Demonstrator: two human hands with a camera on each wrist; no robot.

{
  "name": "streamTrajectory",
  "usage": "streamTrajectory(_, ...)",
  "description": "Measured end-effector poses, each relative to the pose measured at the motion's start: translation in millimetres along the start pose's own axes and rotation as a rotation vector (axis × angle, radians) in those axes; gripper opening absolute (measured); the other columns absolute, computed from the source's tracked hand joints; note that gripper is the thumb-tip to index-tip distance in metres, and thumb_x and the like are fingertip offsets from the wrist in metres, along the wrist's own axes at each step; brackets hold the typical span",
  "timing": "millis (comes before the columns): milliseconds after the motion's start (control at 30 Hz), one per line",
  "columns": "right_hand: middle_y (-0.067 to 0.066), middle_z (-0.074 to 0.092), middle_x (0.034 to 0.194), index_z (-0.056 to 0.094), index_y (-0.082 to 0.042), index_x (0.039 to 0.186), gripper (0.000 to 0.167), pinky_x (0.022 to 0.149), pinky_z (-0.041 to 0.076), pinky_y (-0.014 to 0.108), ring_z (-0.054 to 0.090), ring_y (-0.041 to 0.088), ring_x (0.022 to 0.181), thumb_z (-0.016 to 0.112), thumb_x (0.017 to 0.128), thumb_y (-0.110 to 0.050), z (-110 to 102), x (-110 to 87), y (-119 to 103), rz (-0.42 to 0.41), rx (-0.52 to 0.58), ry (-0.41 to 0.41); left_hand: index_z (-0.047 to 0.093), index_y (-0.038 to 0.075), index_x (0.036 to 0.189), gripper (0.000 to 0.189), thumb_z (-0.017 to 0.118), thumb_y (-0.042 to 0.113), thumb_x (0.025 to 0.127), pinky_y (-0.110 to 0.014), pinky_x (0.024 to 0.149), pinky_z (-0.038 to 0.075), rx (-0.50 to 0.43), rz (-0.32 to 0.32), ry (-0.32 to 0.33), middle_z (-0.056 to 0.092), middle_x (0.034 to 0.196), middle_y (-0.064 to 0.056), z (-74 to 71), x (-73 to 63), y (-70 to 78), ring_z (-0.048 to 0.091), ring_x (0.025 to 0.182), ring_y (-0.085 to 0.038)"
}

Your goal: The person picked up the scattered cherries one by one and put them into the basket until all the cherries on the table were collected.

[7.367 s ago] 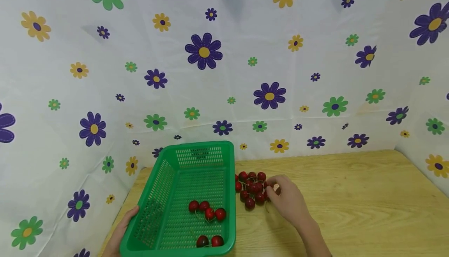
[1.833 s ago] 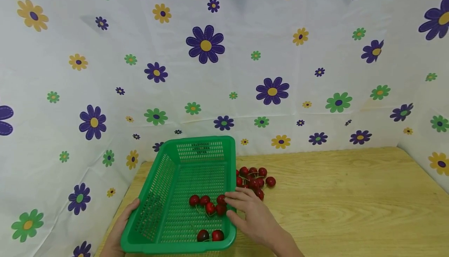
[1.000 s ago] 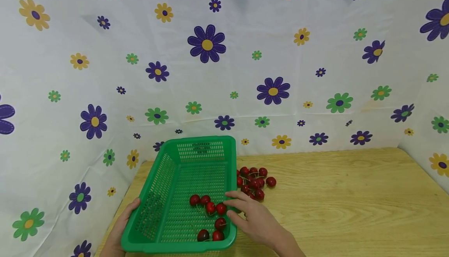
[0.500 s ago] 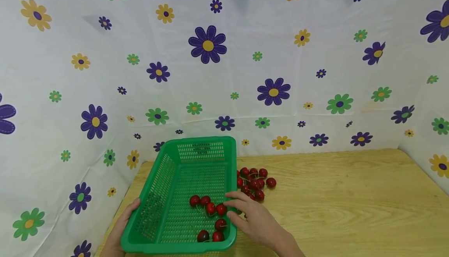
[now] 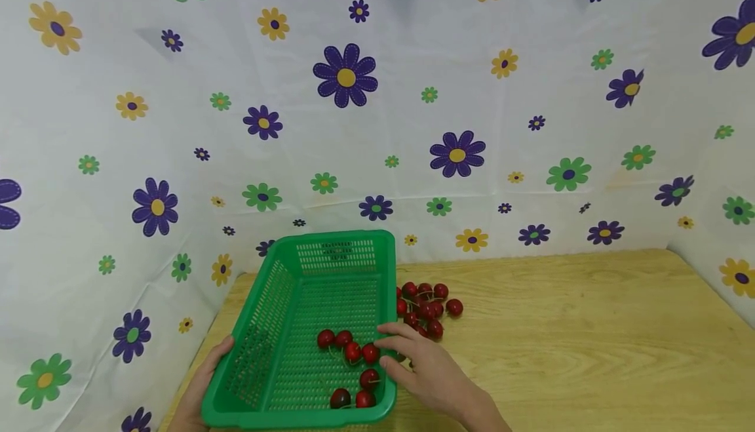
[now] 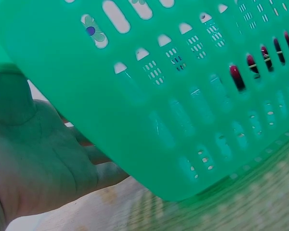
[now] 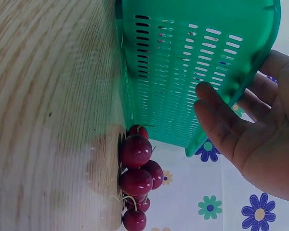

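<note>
A green slotted plastic basket [image 5: 391,301] stands at the left of the table, several dark red cherries [image 5: 352,353] lying on its floor. My left hand [image 5: 203,383] grips its left side; in the left wrist view the hand [image 6: 43,154] has its thumb at the rim and its fingers against the wall. Relaxed fingers of my right hand [image 5: 433,370] rest over the right rim near the cherries, pinching none. In the right wrist view that hand [image 7: 260,130] touches the basket wall [image 7: 207,19]. Part of a cherry pile [image 5: 426,307] beside the basket is hidden.
A pale wood-grain table [image 5: 566,333] spreads out to the right of the cherry pile. White cloth [image 5: 283,176] printed with flowers hangs behind the table and at both sides.
My right hand moved from the pile to the basket's right rim. A cherry at its fingers now lies near the basket's front right corner. My left hand kept its hold on the basket.
</note>
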State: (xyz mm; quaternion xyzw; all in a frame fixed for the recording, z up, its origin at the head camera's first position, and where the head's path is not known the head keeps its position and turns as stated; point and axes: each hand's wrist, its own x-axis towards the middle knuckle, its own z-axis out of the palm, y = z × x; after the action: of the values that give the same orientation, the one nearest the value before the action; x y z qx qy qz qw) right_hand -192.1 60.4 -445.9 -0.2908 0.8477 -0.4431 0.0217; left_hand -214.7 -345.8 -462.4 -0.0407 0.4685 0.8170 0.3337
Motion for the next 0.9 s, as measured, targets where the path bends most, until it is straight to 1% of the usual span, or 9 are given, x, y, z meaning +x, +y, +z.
streamTrajectory(200, 0.004, 0.051, 0.144, 0.064, -0.006, 0.128, 0.036, 0.103, 0.048, 0.039, 0.053, 0.026, 0.129, 0.051, 0.105, -0.030, -0.9, 0.9, 3.0, -0.008, 0.021, 0.007, 0.064, 0.034, 0.115, 0.045, 0.025, 0.054, 0.106, -0.035, 0.093, 0.052, 0.062, 0.011, 0.026, 0.064, 0.114, 0.003, -1.5, 5.7, 0.7, 0.062, 0.103, -0.016)
streamTrajectory(267, 0.005, 0.052, 0.144, 0.064, -0.004, 0.127, 0.035, 0.105, 0.046, 0.041, 0.051, 0.028, 0.131, 0.052, 0.105, -0.029, 0.7, 0.5, 4.2, -0.015, 0.039, 0.012, 0.065, 0.032, 0.117, 0.049, 0.022, 0.054, 0.106, -0.036, 0.095, 0.051, 0.025, 0.003, -0.027, 0.065, 0.115, 0.001, -1.1, 5.4, 0.6, 0.063, 0.106, -0.018)
streamTrajectory(367, 0.006, 0.052, 0.144, 0.064, -0.004, 0.127, 0.035, 0.107, 0.044, 0.042, 0.048, 0.029, 0.134, 0.052, 0.105, -0.028, 2.3, 1.0, 4.7, -0.015, 0.059, 0.017, 0.065, 0.027, 0.121, 0.060, 0.013, 0.054, 0.106, -0.038, 0.099, 0.049, -0.063, -0.031, -0.166, 0.065, 0.119, -0.002, 1.1, 2.9, 1.3, 0.062, 0.110, -0.021)
streamTrajectory(433, 0.005, 0.052, 0.144, 0.064, -0.004, 0.127, 0.036, 0.107, 0.043, 0.043, 0.047, 0.029, 0.135, 0.052, 0.105, -0.029, 2.4, 2.0, 4.4, -0.014, 0.061, 0.020, 0.065, 0.025, 0.123, 0.064, 0.010, 0.054, 0.106, -0.039, 0.100, 0.048, -0.096, -0.042, -0.216, 0.065, 0.120, -0.004, 2.4, 2.0, 2.2, 0.062, 0.111, -0.022)
streamTrajectory(500, 0.004, 0.052, 0.145, 0.064, -0.004, 0.127, 0.037, 0.108, 0.043, 0.043, 0.046, 0.029, 0.135, 0.051, 0.105, -0.030, 2.6, 2.7, 4.1, -0.013, 0.063, 0.024, 0.065, 0.025, 0.122, 0.064, 0.011, 0.055, 0.105, -0.040, 0.101, 0.048, -0.111, -0.064, -0.214, 0.065, 0.119, -0.004, 3.5, 0.9, 3.8, 0.062, 0.111, -0.023)
streamTrajectory(600, 0.005, 0.051, 0.145, 0.063, -0.003, 0.128, 0.037, 0.108, 0.043, 0.044, 0.046, 0.029, 0.136, 0.051, 0.105, -0.029, 3.2, 2.2, 4.0, -0.008, 0.064, 0.029, 0.066, 0.025, 0.120, 0.063, 0.014, 0.057, 0.105, -0.040, 0.101, 0.047, -0.103, -0.085, -0.184, 0.065, 0.118, -0.003, 4.2, 1.4, 5.2, 0.062, 0.110, -0.022)
streamTrajectory(733, 0.006, 0.052, 0.145, 0.064, -0.002, 0.127, 0.036, 0.107, 0.043, 0.043, 0.046, 0.031, 0.135, 0.052, 0.105, -0.027, 3.9, -0.6, 4.5, -0.001, 0.068, 0.036, 0.064, 0.025, 0.120, 0.065, 0.009, 0.056, 0.105, -0.038, 0.101, 0.047, -0.063, -0.096, -0.204, 0.065, 0.118, -0.002, 3.4, 3.5, 4.8, 0.061, 0.110, -0.021)
streamTrajectory(800, 0.006, 0.052, 0.144, 0.064, -0.002, 0.127, 0.035, 0.108, 0.043, 0.043, 0.046, 0.030, 0.135, 0.052, 0.105, -0.026, 4.5, -0.8, 4.6, -0.006, 0.068, 0.043, 0.063, 0.026, 0.119, 0.064, 0.008, 0.056, 0.105, -0.038, 0.100, 0.048, -0.032, -0.089, -0.194, 0.064, 0.117, -0.002, 2.4, 3.4, 4.6, 0.061, 0.109, -0.020)
streamTrajectory(900, 0.007, 0.052, 0.144, 0.063, -0.002, 0.127, 0.035, 0.108, 0.043, 0.042, 0.047, 0.030, 0.135, 0.052, 0.105, -0.026, 5.3, -0.2, 3.9, -0.019, 0.068, 0.048, 0.064, 0.028, 0.119, 0.067, 0.006, 0.057, 0.104, -0.038, 0.101, 0.046, -0.032, -0.111, -0.201, 0.063, 0.118, -0.001, 1.4, 1.7, 6.7, 0.059, 0.110, -0.020)
